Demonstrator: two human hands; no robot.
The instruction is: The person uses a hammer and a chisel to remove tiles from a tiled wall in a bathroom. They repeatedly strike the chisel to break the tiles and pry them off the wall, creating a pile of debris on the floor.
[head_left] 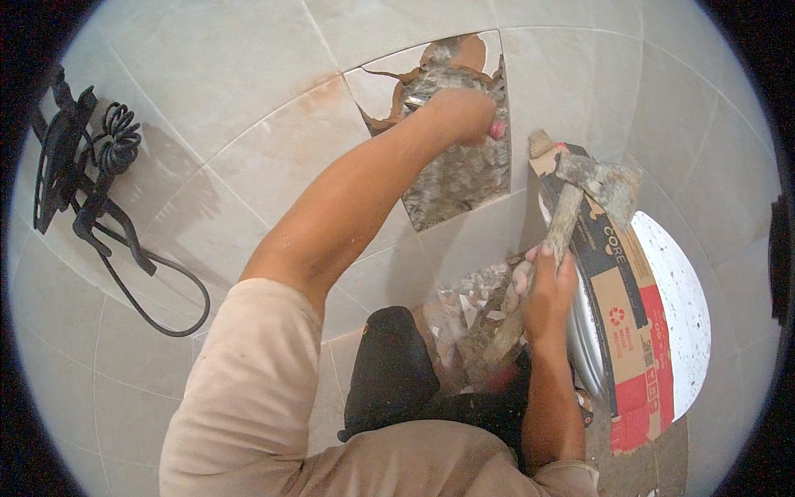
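My left hand [465, 114] reaches up to a broken opening [460, 186] in the tiled wall, its fingers closed round what looks like a chisel. A shiny metal part of this chisel [415, 102] shows left of the hand and a pinkish-red end shows at its right; the rest is hidden. Lower right, my right hand [549, 290] is wrapped round the wooden handle of a hatchet [600, 186]. The hatchet's worn, dusty head is raised in front of a cardboard box, apart from the chisel. Jagged white and brown tile remnants edge the top of the opening.
Broken tile pieces [476, 311] lie in a heap beside my knee [391, 356]. An open cardboard piece [629, 331] leans against a round white object [679, 311] at right. A black rack with a coiled cord [118, 137] hangs at left, its cable looping down.
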